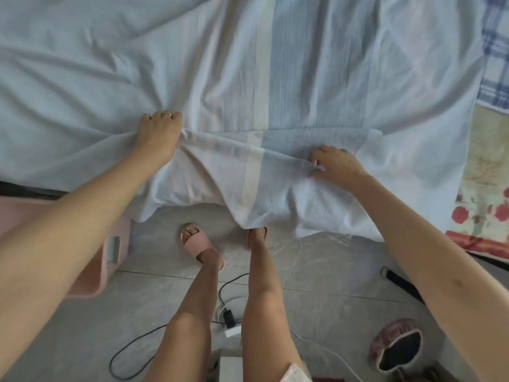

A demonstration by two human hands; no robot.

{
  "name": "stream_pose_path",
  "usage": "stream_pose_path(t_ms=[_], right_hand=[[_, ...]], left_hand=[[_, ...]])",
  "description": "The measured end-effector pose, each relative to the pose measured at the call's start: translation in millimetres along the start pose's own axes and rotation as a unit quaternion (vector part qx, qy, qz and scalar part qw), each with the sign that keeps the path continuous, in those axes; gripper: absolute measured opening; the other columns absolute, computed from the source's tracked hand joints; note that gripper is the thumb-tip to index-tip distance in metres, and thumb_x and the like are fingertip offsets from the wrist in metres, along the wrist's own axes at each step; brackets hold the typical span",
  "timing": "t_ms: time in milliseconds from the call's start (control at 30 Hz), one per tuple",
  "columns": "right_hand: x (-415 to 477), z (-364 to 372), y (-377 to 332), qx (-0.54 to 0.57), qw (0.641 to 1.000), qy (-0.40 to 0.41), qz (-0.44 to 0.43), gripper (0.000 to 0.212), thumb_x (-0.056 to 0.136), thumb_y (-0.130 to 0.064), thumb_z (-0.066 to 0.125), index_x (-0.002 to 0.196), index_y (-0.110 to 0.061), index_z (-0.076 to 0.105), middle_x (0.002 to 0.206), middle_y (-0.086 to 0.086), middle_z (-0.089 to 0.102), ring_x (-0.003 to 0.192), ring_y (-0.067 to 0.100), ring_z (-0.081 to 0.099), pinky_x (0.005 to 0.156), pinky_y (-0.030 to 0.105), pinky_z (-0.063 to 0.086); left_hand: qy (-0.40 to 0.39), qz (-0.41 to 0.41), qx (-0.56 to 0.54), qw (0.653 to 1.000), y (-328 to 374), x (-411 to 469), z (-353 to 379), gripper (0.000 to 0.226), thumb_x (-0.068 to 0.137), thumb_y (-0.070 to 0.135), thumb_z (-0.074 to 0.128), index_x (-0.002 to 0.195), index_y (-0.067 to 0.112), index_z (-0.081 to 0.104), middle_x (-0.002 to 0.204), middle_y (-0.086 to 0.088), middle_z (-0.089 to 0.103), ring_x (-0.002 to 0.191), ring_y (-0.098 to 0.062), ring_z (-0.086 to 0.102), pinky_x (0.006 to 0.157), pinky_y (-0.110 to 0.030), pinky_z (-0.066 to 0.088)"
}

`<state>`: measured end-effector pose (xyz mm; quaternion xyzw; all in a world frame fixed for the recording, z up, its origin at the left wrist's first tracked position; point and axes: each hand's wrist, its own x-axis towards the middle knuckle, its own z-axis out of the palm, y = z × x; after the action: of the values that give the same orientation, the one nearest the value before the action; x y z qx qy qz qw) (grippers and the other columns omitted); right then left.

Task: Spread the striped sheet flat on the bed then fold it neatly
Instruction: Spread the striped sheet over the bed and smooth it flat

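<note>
The striped sheet (289, 86), pale blue with white and faint pink bands, covers most of the bed and is wrinkled on the left. Its near edge hangs over the bedside toward the floor. My left hand (161, 133) is closed on a bunch of the sheet near the bed's edge, a ring on one finger. My right hand (334, 164) pinches a raised fold of the sheet further right. Between the two hands the cloth forms a lifted ridge.
A checked blue cloth (495, 51) and a floral cover (484, 188) lie at the bed's right. A pink plastic stool (110, 260) stands at the left on the floor. Cables and a charger (230, 321) lie by my feet, a round brush (396, 346) at the right.
</note>
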<state>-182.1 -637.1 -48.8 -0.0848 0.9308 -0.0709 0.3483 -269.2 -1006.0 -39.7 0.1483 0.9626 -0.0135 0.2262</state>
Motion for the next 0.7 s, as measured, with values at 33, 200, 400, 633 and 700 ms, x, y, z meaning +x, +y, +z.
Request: stream_pose_path(t_ms=[33, 200, 400, 633, 700], right_hand=[[-7, 9, 3, -0.002, 1.000, 0.009, 0.026, 0.034, 0.089, -0.030, 0.062, 0.117, -0.011, 0.056, 0.120, 0.010, 0.053, 0.111, 0.030, 0.052, 0.089, 0.038, 0.037], [-70, 59, 28, -0.002, 0.978, 0.052, 0.202, 0.035, 0.089, -0.014, 0.055, 0.124, -0.012, 0.051, 0.125, 0.011, 0.047, 0.115, 0.031, 0.046, 0.095, 0.038, 0.035], [-117, 89, 85, 0.024, 0.939, 0.070, 0.337, 0.038, 0.091, -0.003, 0.043, 0.129, -0.009, 0.046, 0.131, 0.015, 0.043, 0.118, 0.035, 0.042, 0.097, 0.044, 0.037], [-120, 81, 133, 0.056, 0.975, 0.051, 0.207, 0.016, 0.094, -0.018, 0.052, 0.106, -0.007, 0.055, 0.108, 0.013, 0.059, 0.100, 0.033, 0.053, 0.080, 0.036, 0.035], [-127, 66, 151, 0.076, 0.981, 0.010, 0.176, 0.015, 0.095, -0.020, 0.053, 0.104, -0.009, 0.055, 0.107, 0.012, 0.059, 0.092, 0.029, 0.053, 0.071, 0.032, 0.034]], left_hand=[[0.027, -0.023, 0.001, 0.999, 8, -3, 5, 0.024, 0.087, -0.004, 0.048, 0.111, -0.006, 0.050, 0.112, -0.030, 0.054, 0.107, -0.041, 0.050, 0.085, -0.046, 0.035], [0.137, 0.053, -0.002, 0.989, 62, -32, 41, 0.051, 0.065, -0.010, 0.052, 0.115, 0.001, 0.053, 0.114, -0.023, 0.051, 0.104, -0.037, 0.049, 0.098, -0.050, 0.029], [0.125, 0.137, -0.085, 0.979, 150, -52, 71, 0.056, 0.070, 0.006, 0.054, 0.126, 0.007, 0.051, 0.126, -0.014, 0.054, 0.118, -0.030, 0.050, 0.100, -0.046, 0.022], [0.100, 0.111, -0.093, 0.984, 227, -39, 84, 0.036, 0.077, 0.016, 0.069, 0.112, 0.011, 0.059, 0.109, -0.016, 0.054, 0.104, -0.035, 0.051, 0.099, -0.051, 0.026], [0.090, 0.066, -0.096, 0.989, 249, -30, 82, 0.020, 0.082, 0.013, 0.062, 0.102, 0.011, 0.059, 0.106, -0.019, 0.052, 0.103, -0.037, 0.048, 0.096, -0.051, 0.027]])
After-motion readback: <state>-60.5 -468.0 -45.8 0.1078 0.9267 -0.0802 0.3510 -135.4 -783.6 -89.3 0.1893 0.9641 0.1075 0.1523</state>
